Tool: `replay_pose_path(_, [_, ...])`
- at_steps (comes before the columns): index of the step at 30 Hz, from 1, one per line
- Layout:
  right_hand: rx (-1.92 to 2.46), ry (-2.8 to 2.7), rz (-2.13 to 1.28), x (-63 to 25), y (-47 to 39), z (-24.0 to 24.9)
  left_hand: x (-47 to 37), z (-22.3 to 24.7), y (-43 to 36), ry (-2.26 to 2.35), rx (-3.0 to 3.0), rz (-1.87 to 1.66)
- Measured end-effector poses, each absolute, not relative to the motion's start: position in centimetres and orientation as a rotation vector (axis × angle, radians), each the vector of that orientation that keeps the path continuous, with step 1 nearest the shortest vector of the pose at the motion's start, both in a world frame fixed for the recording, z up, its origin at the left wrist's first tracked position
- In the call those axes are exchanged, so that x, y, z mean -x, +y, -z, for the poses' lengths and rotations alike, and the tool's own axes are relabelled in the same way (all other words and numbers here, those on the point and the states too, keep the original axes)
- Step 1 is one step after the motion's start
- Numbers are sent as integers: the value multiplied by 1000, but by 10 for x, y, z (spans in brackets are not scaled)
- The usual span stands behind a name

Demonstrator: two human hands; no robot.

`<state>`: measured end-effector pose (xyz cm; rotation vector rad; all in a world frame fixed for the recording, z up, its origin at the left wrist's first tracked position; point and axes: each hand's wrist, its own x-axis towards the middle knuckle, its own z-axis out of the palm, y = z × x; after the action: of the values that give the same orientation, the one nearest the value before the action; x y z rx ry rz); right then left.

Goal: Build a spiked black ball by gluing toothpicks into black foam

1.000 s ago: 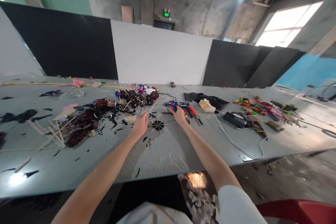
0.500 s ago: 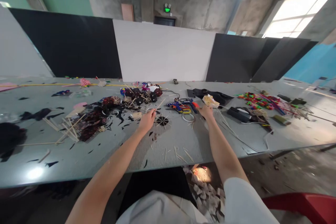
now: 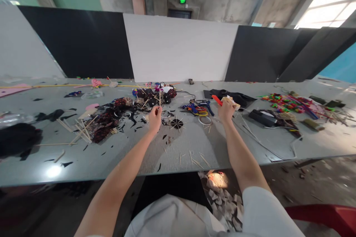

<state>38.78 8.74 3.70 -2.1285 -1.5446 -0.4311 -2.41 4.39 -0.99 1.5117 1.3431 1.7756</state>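
Observation:
My left hand [image 3: 155, 119] is closed in a pinch on a thin wooden stick [image 3: 160, 99], which points upward. Just right of it on the table lies a small black disc [image 3: 177, 123] with pale sticks radiating from it. My right hand [image 3: 226, 111] is wrapped round a slim orange tool [image 3: 216, 99] whose kind I cannot make out; its end juts out to the left. Behind that hand is a crumpled yellowish packet [image 3: 233, 102]. A blue glue gun [image 3: 206, 106] and a white ring [image 3: 205, 120] lie between my hands.
Dark patterned fabric [image 3: 104, 127] and loose sticks cover the table on the left. Stick-and-fabric pieces [image 3: 151, 97] lie behind my left hand. On the right are a black box [image 3: 263, 118], a white cable [image 3: 254, 144] and colourful pom-poms [image 3: 280, 102]. Panels [image 3: 180, 48] stand behind.
My right hand has lifted the orange tool from beside the glue gun, and its tip now points up-left. My left hand has turned the stick from slanted to upright. The view has shifted slightly.

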Motion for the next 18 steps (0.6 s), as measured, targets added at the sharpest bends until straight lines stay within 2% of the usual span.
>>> replay_pose_path(8, [1732,-1413,228,-352,90,-51,22,15,56,879,-862,-1705])
replay_pose_path(13, [1367,-1429,30,-321,84,-45,27,11,54,621,-781,-1607])
replay_pose_path(18, [1257,-1330,-48,-291,78,-39,29,6,50,523,-731,-1486])
